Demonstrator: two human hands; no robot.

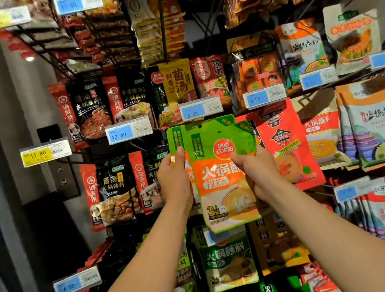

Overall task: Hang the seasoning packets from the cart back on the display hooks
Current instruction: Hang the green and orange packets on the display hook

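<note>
A green and orange seasoning packet (pixel 219 174) is held up in front of the display, its punched hole near the top edge. My right hand (pixel 255 170) grips its right side, thumb across the front. My left hand (pixel 174 177) holds the left edge of another green and orange packet (pixel 175 141) that sits behind the front one. Whether either packet hangs on a hook I cannot tell. The cart is out of view.
Rows of hanging packets fill the rack: black and red packs (pixel 92 107) on the left, a red packet (pixel 286 144) just right of my hands, green packets (pixel 226 255) below. Price tags (pixel 201 108) front the hook ends. A dark wall panel (pixel 63 179) stands left.
</note>
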